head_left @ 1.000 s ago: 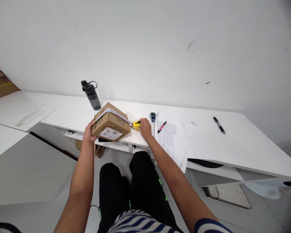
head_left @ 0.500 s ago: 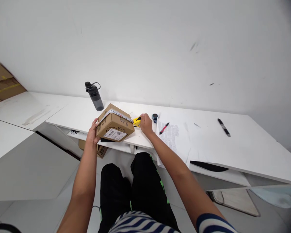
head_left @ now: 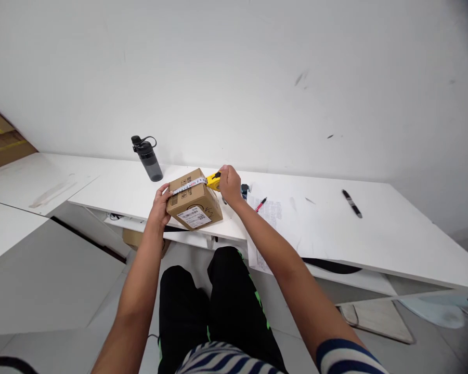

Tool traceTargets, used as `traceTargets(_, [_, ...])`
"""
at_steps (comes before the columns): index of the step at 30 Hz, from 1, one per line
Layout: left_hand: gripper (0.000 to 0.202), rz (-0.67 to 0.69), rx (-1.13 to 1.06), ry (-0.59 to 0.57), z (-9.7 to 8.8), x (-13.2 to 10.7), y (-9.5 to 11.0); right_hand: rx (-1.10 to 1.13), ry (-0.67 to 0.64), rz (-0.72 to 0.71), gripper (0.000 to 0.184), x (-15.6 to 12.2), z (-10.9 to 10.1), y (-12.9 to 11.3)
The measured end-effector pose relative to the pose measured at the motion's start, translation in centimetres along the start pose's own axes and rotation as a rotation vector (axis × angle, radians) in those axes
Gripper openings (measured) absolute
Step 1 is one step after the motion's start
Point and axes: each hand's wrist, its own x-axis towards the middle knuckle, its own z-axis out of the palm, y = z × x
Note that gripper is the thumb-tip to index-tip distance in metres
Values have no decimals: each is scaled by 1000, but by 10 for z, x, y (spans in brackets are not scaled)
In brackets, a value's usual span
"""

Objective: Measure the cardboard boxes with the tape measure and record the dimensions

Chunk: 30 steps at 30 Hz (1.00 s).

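While tape (head_left: 189, 185) spans box (head_left: 195, 208) betw fingers | L hand (head_left: 160, 201) fingers pin its end | R hand (head_left: 229, 182) fingers grip case (head_left: 213, 180) | best: taut, flat

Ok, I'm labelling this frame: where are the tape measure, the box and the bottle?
tape measure (head_left: 213, 181), head view, yellow case.
box (head_left: 197, 201), head view, brown cardboard face.
bottle (head_left: 152, 167), head view, dark body.

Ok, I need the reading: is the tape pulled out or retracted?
Pulled out: the tape blade spans the box top, left hand to the yellow case in the right hand.
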Motion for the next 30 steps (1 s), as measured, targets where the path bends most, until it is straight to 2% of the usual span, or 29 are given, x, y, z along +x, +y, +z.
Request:
traceTargets(6, [50,46,22,29,27,-3,-4,-211,-42,-187,46,22,-24,2])
traceTargets(11, [44,84,33,16,45,-5,-10,-454,-140,-376,46,32,-38,5])
traceTargets(14, [42,111,33,24,53,-6,-13,-557,-194,-438,46,35,-43,5])
traceTargets(24, [41,96,28,46,55,-4,-15,-673,-272,-487,46,40,-40,-12])
traceTargets(30, [41,105,27,48,57,-6,-16,-665,-309,-495,45,35,-25,-34])
